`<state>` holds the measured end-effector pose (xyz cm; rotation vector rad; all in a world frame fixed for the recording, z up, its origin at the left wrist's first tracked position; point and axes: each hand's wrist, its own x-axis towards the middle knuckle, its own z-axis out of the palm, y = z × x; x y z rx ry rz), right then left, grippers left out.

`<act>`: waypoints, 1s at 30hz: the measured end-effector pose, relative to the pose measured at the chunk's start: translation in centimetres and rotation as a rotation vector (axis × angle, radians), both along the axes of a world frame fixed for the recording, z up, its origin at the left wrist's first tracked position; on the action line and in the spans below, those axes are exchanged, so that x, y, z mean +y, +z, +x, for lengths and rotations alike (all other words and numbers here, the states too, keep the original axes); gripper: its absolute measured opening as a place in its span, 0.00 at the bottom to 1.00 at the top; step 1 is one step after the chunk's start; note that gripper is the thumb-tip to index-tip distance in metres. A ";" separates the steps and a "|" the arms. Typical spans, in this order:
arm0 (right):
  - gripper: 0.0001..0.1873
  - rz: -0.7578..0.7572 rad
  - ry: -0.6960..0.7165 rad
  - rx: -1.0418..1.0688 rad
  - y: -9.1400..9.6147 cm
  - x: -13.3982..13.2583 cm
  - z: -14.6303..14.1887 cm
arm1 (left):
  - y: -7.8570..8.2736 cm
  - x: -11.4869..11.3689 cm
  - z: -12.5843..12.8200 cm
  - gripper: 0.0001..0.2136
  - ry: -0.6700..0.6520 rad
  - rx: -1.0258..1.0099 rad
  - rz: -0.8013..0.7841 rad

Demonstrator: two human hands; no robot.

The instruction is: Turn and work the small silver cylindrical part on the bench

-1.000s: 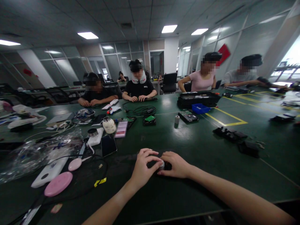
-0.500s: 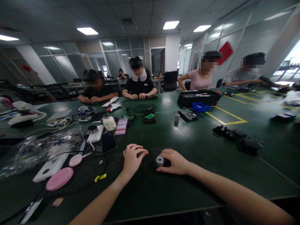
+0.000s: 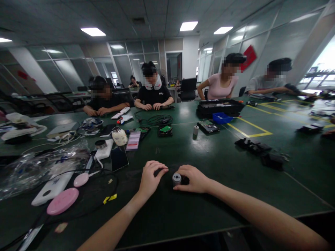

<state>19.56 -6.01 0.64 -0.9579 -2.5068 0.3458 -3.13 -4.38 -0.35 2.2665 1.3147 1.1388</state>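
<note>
My right hand rests on the green table with its fingers curled round a small dark cylinder with a silver end, which points left. A short gap to the left of the cylinder is my left hand, its fingers bent loosely and its fingertips on the table, with nothing visible in it.
A phone, a white device, pink discs, cables and clear plastic bags lie at the left. Circuit boards, a small can, a black case and black parts sit farther off. Several people sit across the table.
My left hand has come off the cylinder and drawn back to the left. The right hand stays on the cylinder. The view has shifted slightly.
</note>
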 end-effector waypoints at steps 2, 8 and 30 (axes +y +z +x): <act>0.22 0.014 -0.004 -0.005 -0.1 0.1 0.0 | 0.7 -1.0 1.0 0.05 -0.089 -0.102 0.017; 0.21 0.033 0.016 -0.009 -0.4 0.3 0.1 | 1.5 -3.0 2.8 0.03 -0.232 -0.051 0.000; 0.22 0.009 0.016 0.013 -0.6 0.3 -0.1 | 2.1 -3.0 2.4 0.04 -0.200 0.036 0.014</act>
